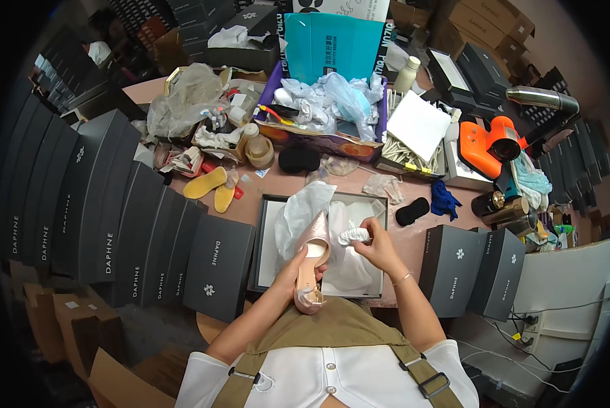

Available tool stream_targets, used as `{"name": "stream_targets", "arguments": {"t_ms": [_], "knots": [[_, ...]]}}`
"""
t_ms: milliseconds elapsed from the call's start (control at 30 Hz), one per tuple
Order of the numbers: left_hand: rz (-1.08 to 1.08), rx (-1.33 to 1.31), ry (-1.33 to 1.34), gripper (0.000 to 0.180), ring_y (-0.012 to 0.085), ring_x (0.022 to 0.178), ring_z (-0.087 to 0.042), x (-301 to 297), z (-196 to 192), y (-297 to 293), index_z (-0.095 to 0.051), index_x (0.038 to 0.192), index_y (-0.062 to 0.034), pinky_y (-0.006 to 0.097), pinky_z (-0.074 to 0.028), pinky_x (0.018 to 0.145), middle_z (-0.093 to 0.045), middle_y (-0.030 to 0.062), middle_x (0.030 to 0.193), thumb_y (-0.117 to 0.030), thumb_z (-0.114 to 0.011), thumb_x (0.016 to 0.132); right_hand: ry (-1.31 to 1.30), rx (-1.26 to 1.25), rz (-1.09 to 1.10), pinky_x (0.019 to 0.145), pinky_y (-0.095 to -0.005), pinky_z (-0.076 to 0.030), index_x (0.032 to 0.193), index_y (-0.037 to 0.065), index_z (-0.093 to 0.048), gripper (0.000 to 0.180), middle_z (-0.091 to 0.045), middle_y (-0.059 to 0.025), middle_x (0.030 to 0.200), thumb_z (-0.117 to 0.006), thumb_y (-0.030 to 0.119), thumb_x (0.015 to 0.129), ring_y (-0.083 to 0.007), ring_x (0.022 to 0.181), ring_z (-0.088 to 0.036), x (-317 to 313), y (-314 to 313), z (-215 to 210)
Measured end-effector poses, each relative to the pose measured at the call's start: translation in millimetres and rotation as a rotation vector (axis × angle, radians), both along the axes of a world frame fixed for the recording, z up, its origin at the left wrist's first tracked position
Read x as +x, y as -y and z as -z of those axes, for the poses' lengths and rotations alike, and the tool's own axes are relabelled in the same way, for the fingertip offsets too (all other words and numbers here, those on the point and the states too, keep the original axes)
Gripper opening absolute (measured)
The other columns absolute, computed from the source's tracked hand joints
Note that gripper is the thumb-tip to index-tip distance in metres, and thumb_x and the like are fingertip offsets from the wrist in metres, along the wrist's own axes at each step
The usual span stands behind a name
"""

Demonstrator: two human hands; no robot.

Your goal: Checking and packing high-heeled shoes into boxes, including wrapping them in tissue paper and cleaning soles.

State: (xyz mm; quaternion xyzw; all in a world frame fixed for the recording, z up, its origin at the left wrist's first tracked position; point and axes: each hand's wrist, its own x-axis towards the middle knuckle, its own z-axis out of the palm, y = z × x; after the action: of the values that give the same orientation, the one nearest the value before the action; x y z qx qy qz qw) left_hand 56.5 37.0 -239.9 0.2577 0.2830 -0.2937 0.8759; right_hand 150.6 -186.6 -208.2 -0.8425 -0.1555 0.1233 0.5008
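A glittery pink pointed shoe [314, 234] is gripped by my left hand [293, 272], its toe pointing away from me and its heel end close to my apron. Pinched in my right hand [378, 246] is a crumpled wad of white paper [354, 236], held a little to the right of the shoe and apart from it. Under both hands lies an open dark shoebox [384, 272] lined with white tissue paper [301, 207]. Part of the tissue stands up past the box's far edge. What else the box holds is covered by the paper and my hands.
Stacked dark shoeboxes [94, 197] rise at the left, with more boxes [447, 272] at the right. Beyond are yellow insoles [206, 183], a black sponge-like pad [412, 211], a blue cloth [445, 200], a purple-edged carton [318, 136] of plastic and an orange device [485, 146].
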Motion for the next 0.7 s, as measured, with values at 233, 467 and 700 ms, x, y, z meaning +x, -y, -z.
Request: {"name": "stream_targets", "arguments": {"t_ms": [233, 467, 700], "knots": [[-0.102, 0.243, 0.188, 0.043, 0.0146, 0.076, -0.061, -6.8, -27.0, 30.1, -0.047, 0.119, -0.0096, 0.027, -0.055, 0.060, -0.060, 0.0058, 0.093, -0.045, -0.047, 0.096, 0.530, -0.284, -0.036, 0.071, -0.0356, -0.045, 0.089, 0.005, -0.052, 0.034, -0.054, -0.0096, 0.095, -0.077, 0.020, 0.071, -0.0276, 0.090, -0.053, -42.5, -52.7, -11.3], [-0.008, 0.277, 0.108, 0.049, 0.0147, 0.066, -0.059, -20.7, -23.4, 33.0, -0.051, 0.112, -0.0081, 0.027, -0.053, 0.056, -0.057, 0.0062, 0.088, -0.052, -0.036, 0.097, 0.332, -0.242, -0.003, 0.063, -0.0390, -0.046, 0.072, 0.005, -0.053, 0.031, -0.051, -0.0095, 0.082, -0.074, 0.029, 0.074, -0.0292, 0.077, -0.054, -50.5, -54.7, -18.8], [0.047, 0.181, 0.156, 0.049, 0.0145, 0.062, -0.060, -17.3, -29.9, 21.3, -0.051, 0.112, -0.0056, 0.027, -0.054, 0.051, -0.058, 0.0102, 0.097, -0.050, -0.036, 0.097, 0.400, -0.204, 0.032, 0.082, -0.0403, -0.049, 0.127, 0.009, -0.046, 0.061, -0.044, -0.0228, 0.127, -0.072, 0.033, 0.077, -0.0414, 0.100, -0.055, -40.8, -52.9, -26.3]]}}
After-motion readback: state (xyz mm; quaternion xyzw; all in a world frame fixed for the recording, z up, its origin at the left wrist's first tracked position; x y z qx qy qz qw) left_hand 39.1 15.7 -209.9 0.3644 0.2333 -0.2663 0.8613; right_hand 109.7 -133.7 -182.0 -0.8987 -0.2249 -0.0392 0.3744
